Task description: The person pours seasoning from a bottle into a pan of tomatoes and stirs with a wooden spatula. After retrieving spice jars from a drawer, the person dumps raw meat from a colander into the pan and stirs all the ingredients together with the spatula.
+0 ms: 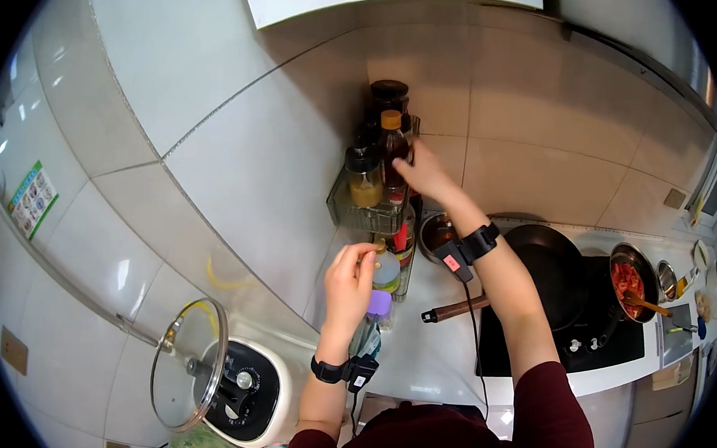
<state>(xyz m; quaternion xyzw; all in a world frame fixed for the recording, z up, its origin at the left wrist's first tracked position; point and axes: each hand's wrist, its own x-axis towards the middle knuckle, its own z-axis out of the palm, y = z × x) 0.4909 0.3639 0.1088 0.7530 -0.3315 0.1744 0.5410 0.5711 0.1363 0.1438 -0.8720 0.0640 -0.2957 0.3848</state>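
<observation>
My right hand (427, 174) is at the dark bottle with an orange cap (390, 140), on the upper tier of a corner rack. Its thumb lies across the bottle's right side; the other fingers are partly hidden behind it. Lower down, my left hand (349, 287) is raised with its fingers curled together and nothing visible in them. Close to those fingertips is the gold cap of a clear, round container (386, 268) with a green base. A jar of yellowish contents with a black lid (365, 180) sits beside the dark bottle.
Wire rack (368, 218) holds several bottles. A purple-lidded container (379, 303) stands below. Right: a steel bowl (436, 235), a frying pan (544, 274), and a pan of red food (627, 279) with a wooden spatula. Left: a white appliance (285, 390) and a glass lid (189, 361).
</observation>
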